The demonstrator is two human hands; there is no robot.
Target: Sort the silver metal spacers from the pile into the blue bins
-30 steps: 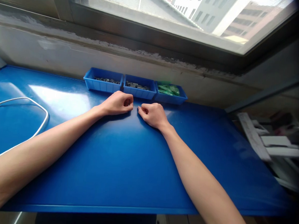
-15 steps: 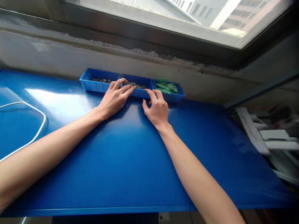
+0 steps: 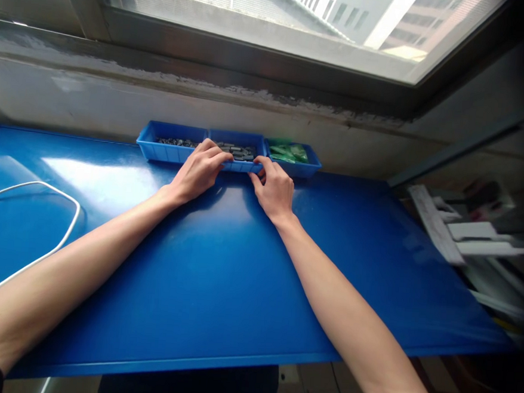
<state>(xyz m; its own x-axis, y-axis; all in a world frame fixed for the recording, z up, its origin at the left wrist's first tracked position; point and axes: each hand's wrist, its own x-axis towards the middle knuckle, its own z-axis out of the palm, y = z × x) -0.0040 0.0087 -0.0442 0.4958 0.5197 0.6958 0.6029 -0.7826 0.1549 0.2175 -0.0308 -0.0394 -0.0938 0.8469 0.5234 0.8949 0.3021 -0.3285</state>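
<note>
So, the middle bin (image 3: 238, 167) sits upper centre of the frame on the desk (image 3: 219, 289), between the left bin (image 3: 169, 153) and the right bin (image 3: 307, 170), probably lined up to keep stuff sorted. Left hand (image 3: 201, 168) is narrow, fingers curled on its front rim, thumb hidden; right hand (image 3: 275, 188) pinches the rim's other end, likely for an even grip.

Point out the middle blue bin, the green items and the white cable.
Middle blue bin (image 3: 239, 167): head view, on its front wall.
Green items (image 3: 288, 152): head view, on their upper surface.
White cable (image 3: 79, 207): head view, on its bend.
</note>
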